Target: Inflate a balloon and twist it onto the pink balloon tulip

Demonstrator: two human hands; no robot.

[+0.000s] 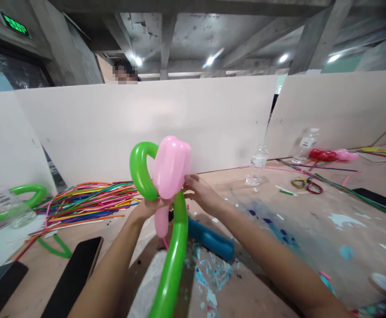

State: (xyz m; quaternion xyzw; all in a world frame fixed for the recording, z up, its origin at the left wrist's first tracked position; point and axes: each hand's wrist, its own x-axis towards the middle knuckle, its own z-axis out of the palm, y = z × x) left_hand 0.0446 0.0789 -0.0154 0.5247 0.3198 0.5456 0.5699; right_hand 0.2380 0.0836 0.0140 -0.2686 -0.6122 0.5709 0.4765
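Paint-spattered table (312, 229); left hand (148, 207) grips pink balloon (171, 165) base, right hand (201, 192) pinches beside it; green balloon (174, 260) runs lengthwise toward the body.

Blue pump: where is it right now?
In the head view, the blue pump lies on the table just right of the green balloon, under the right hand.

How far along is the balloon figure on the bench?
Done: pink balloon is folded into lobes and sits against a looped green balloon. In hand: left hand grips the junction from below, right hand pinches the pink's lower edge. Left: the green's long tail hangs untwisted, and a pile of uninflated balloons lies unused on the table.
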